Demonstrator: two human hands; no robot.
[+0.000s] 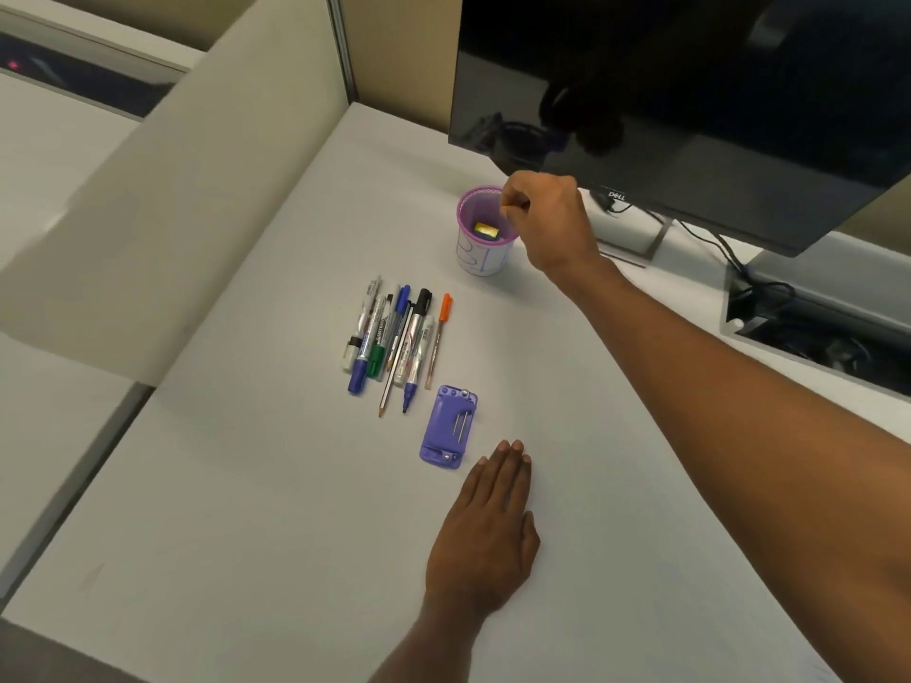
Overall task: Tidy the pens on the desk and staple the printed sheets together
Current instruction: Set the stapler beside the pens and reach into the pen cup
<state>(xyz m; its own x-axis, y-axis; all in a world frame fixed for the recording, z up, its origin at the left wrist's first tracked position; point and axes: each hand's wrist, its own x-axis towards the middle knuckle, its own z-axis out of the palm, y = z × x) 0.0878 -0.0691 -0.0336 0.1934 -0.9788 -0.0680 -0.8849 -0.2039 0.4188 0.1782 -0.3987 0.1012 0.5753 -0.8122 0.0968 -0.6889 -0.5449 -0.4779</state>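
On the white table (236, 485), the pens (394, 337) lie gathered in one tight row, side by side and roughly parallel, most of them touching. None stands in the purple mesh cup (480, 258) just beyond them. So the sorting looks done, but the putting away, if the cup is meant for them, is not yet begun. The cup holds only a small yellow object (485, 230) at its bottom.

The right grip (547, 219) sits over the cup's right rim with its fingers curled into the opening. Whether they pinch the rim, hold something small or hold nothing, I cannot tell. The left grip (488, 529) lies open and flat on the table, palm down, fingers straight, just beside the near corner of a flat purple device (448, 426) without touching it. That device, with metal pins on its face, may be the stapler, though I cannot be sure. No printed sheets are in view, so the stapling appears wholly undone.

The row is mixed: thick markers with blue, green and black caps, a thin pen with an orange cap at the right edge, and a pencil whose tip pokes out toward the near side. A dark monitor (690, 91) hangs over the far right of the table.
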